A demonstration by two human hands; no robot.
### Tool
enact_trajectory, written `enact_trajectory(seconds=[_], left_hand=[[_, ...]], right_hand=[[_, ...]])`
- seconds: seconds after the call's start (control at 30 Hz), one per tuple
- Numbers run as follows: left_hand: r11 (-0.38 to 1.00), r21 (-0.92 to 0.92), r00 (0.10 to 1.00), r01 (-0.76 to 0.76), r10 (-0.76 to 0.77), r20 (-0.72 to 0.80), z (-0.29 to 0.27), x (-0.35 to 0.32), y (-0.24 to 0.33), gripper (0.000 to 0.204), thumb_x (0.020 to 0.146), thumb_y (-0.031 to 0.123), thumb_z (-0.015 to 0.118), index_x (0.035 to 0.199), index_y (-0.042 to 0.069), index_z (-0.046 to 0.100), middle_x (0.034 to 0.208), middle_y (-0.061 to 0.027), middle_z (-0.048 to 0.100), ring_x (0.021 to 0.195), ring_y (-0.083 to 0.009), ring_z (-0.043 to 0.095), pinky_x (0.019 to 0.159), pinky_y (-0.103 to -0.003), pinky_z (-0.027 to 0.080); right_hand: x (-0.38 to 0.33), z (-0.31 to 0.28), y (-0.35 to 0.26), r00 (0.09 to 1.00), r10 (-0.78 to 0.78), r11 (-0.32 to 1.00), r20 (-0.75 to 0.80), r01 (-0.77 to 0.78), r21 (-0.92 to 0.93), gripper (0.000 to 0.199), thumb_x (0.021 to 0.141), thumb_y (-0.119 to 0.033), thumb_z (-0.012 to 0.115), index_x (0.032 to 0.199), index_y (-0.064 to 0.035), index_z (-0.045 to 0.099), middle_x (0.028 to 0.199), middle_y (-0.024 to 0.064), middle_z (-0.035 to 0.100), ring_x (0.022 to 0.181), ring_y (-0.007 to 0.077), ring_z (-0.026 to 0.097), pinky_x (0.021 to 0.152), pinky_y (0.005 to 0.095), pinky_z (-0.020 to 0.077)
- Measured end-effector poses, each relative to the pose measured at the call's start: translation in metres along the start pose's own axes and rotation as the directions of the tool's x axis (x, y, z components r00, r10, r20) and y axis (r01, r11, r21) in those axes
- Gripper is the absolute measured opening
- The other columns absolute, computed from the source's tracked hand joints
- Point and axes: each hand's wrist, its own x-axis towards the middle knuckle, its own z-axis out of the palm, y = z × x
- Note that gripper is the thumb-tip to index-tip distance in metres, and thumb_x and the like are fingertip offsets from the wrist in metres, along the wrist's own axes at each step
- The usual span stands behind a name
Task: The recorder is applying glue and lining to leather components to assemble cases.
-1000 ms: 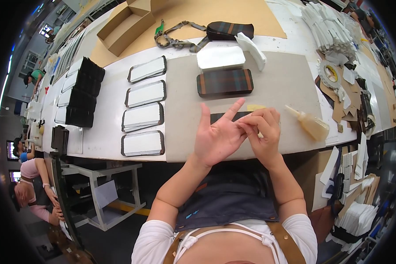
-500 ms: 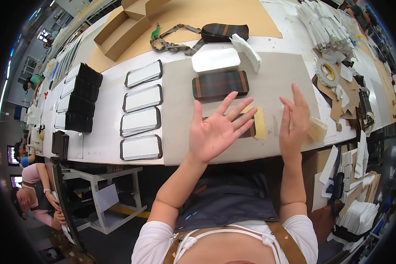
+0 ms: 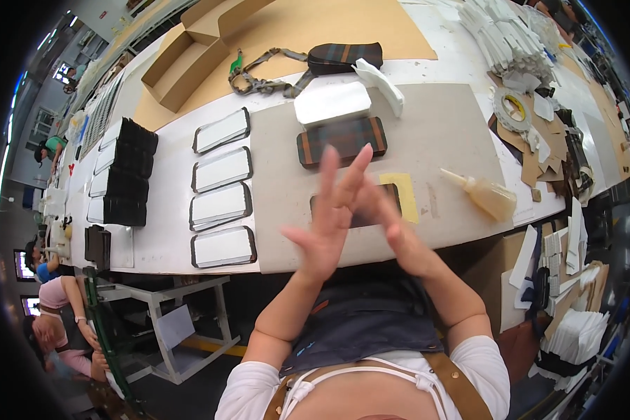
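Observation:
My left hand (image 3: 329,227) is raised over the grey board (image 3: 280,231), palm up and fingers spread, with nothing in it. Beside it, my right hand (image 3: 402,241) stretches its fingers toward the left one. They look empty, but their tips are blurred and partly hidden, so contact between the hands cannot be made out. Under the hands lie a mostly covered dark flat piece (image 3: 393,190) and a yellow paper (image 3: 409,206). Just beyond are a plaid rectangular panel (image 3: 364,140) and a stack of white pads (image 3: 332,103). A squeeze bottle (image 3: 495,197) lies at the right.
Several dark-edged white panels (image 3: 222,248) form a column at the left, beside black stacked pieces (image 3: 136,171). Farther back are a cardboard box (image 3: 189,66) and a plaid pouch (image 3: 343,57) with a strap. Tape (image 3: 512,108) and scraps lie right. Other people sit or stand far left.
My right hand has swung left from above the bottle to beside my left hand. My left hand's fingers have turned more upright. The whole view has shifted slightly.

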Motion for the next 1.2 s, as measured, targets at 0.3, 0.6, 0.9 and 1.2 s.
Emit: enact_trajectory(seconds=[0.3, 0.6, 0.9, 1.2], left_hand=[[0.56, 0.779, 0.957, 0.282, -0.219, -0.189, -0.025, -0.024, -0.024, 0.033, 0.105, 0.001, 0.055, 0.137, 0.001, 0.064, 0.081, -0.0078, 0.078, 0.121, -0.0207, 0.068, 0.115, -0.042, 0.042], [0.418, 0.891, 0.978, 0.179, 0.025, -0.208, -0.031, -0.007, -0.013, 0.05, 0.095, -0.011, 0.054, 0.142, 0.005, 0.059, 0.124, -0.0111, 0.073, 0.117, -0.0233, 0.068, 0.107, -0.04, 0.048], [0.417, 0.893, 0.985, 0.168, -0.027, -0.173, -0.029, -0.041, -0.002, 0.025, 0.099, -0.003, 0.058, 0.116, 0.005, 0.073, 0.104, -0.0073, 0.077, 0.102, -0.0233, 0.071, 0.109, -0.043, 0.045], [0.544, 0.738, 0.852, 0.4, 0.076, -0.518, -0.068, -0.112, 0.011, 0.024, 0.103, -0.003, 0.053, 0.119, 0.0, 0.071, 0.103, -0.0112, 0.073, 0.1, -0.0184, 0.069, 0.095, -0.031, 0.051]], right_hand=[[-0.029, -0.068, -0.035, 0.881, -0.285, 0.928, -0.378, 0.353, 0.123, 0.096, 0.102, -0.075, 0.033, 0.163, -0.0004, 0.026, 0.159, 0.0288, 0.041, 0.148, 0.0402, 0.042, 0.126, 0.0499, 0.0252], [-0.046, -0.101, -0.049, 0.68, -0.377, 0.774, -0.629, -0.142, -0.617, 0.036, 0.107, -0.014, 0.05, 0.136, -0.0004, 0.065, 0.151, 0.0187, 0.055, 0.142, 0.0277, 0.05, 0.118, 0.041, 0.037], [0.117, -0.141, 0.032, 0.878, -0.411, 0.366, -0.244, -0.087, -0.927, 0.028, 0.097, -0.015, 0.066, 0.121, -0.0026, 0.073, 0.145, 0.0227, 0.056, 0.135, 0.0409, 0.053, 0.112, 0.048, 0.0424], [0.171, -0.121, -0.018, 0.853, -0.424, 0.793, -0.305, 0.186, -0.58, 0.024, 0.096, 0.005, 0.055, 0.109, 0.0014, 0.074, 0.111, 0.0103, 0.076, 0.098, 0.0213, 0.071, 0.089, 0.0315, 0.0545]])
